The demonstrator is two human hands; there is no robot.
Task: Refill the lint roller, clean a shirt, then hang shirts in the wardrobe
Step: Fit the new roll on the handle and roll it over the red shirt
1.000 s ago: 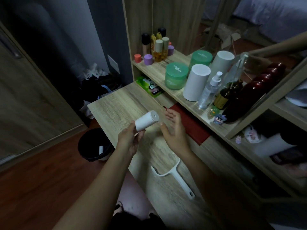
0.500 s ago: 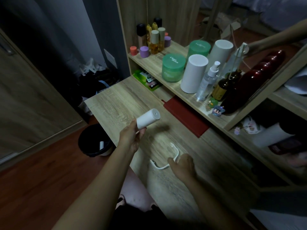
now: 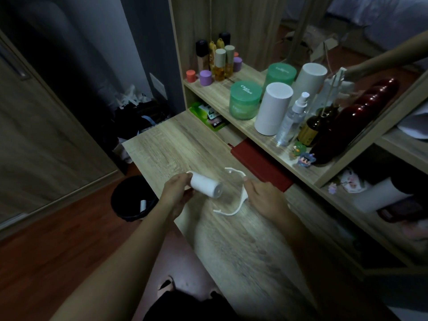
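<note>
Over the desk [image 3: 176, 147], the left hand [image 3: 177, 192] grips the refill roll [image 3: 206, 186] and the right hand [image 3: 262, 196] grips the roller frame [image 3: 243, 195]. Best to align the roll's core with the frame's ends, then press it in.

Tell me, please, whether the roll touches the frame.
Apart. The head view shows table between the roll in the left hand and the frame in the right hand.

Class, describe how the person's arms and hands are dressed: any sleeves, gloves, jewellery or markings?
The left hand and right hand are bare: no gloves, rings, watch or bracelet show. Both forearms are uncovered as far as they show, no sleeve in view. The dim picture could hide fine marks.
</note>
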